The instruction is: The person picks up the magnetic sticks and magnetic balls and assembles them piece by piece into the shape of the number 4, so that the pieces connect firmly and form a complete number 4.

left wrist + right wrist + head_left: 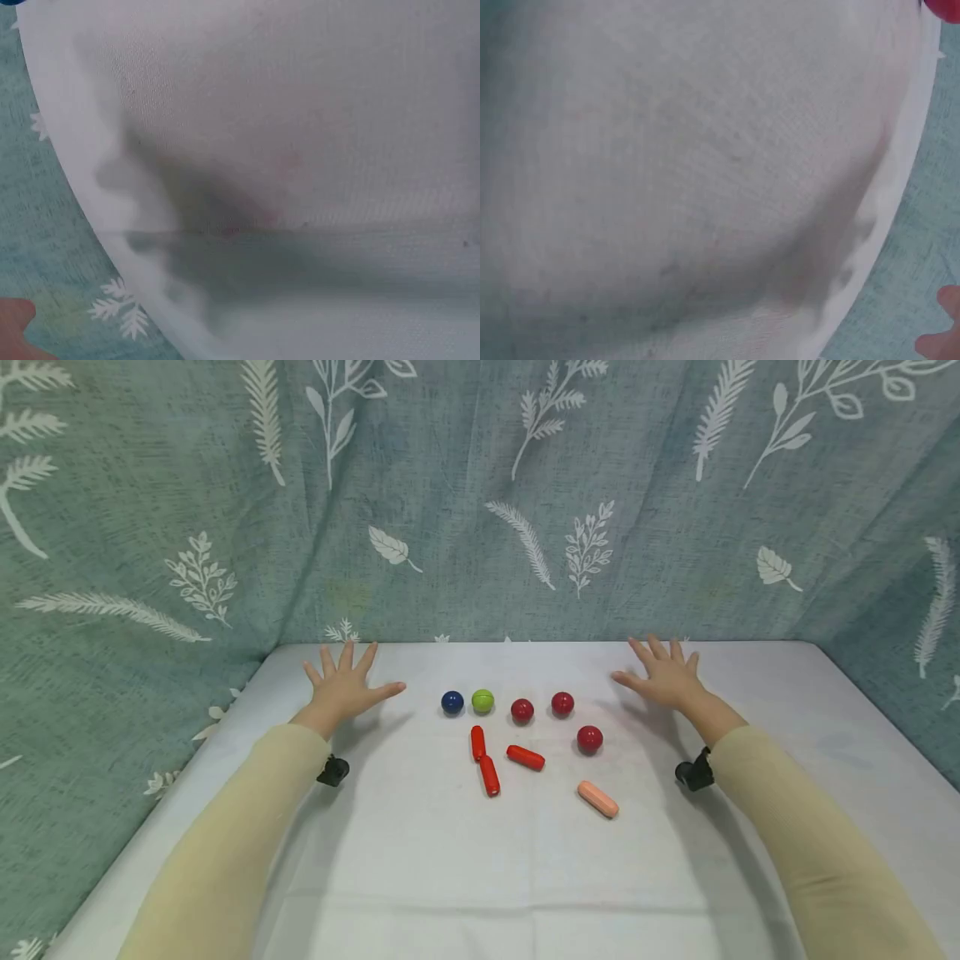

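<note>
My left hand (342, 687) is held over the far left of the table with its fingers spread and nothing in it. On the far right, my right hand (666, 679) has its fingers spread as well and holds nothing. Between them lie a blue ball (452, 702), a green ball (483, 701) and red balls (522, 711), the rightmost two nearest my right hand. Closer in are red sausage-shaped pieces (526, 757), two of them end to end, and a pale orange sausage-shaped piece (597, 799). Only fingertips (15, 326) show in the left wrist view.
A white cloth covers the table (420, 860). Behind it and along the sides hangs a blue-green curtain (450, 527) with white leaf prints. Small black cameras (333, 771) are strapped at both wrists, and both arms cast shadows on the cloth.
</note>
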Motion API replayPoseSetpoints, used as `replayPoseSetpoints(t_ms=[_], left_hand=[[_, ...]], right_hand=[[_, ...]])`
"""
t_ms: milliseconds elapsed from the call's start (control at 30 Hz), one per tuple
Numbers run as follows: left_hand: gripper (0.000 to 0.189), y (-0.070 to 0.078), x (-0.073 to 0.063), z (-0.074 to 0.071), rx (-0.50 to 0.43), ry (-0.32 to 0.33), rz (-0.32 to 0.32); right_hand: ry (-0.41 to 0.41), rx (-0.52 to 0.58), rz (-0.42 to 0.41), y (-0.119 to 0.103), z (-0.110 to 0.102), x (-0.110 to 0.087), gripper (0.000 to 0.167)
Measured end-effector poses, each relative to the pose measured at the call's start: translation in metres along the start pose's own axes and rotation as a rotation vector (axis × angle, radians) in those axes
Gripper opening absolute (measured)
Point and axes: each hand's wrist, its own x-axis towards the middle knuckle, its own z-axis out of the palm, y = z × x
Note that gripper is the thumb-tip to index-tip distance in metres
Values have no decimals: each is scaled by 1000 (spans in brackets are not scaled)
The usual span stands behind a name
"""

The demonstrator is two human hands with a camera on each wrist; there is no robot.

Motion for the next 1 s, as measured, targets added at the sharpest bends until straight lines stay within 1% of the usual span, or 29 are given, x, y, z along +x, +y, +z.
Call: replayPoseSetpoints(t_ms=[100,233,400,533,600,700,833,1000], left_hand=[[100,2,-2,-1,-7,5,18],[98,10,-6,-3,-22,29,73],[90,30,-16,-5,-49,57,159],[82,48,-26,-2,-88,101,257],[78,56,-32,0,-118,107,300],[74,67,-42,4,-151,101,343],[68,78,-53,9,-157,102,376],[61,88,-63,17,-182,83,392]], right_hand=[[20,-5,-21,-2,-1,-1,91],[52,-11,-71,-9,-3,-6,87],[70,2,-166,-25,-6,-21,79],[101,11,-241,-41,-7,-34,73],[114,20,-273,-49,-7,-40,72],[124,33,-323,-58,-5,-46,70],[110,41,-366,-70,-3,-56,67],[126,44,-444,-85,2,-67,58]])
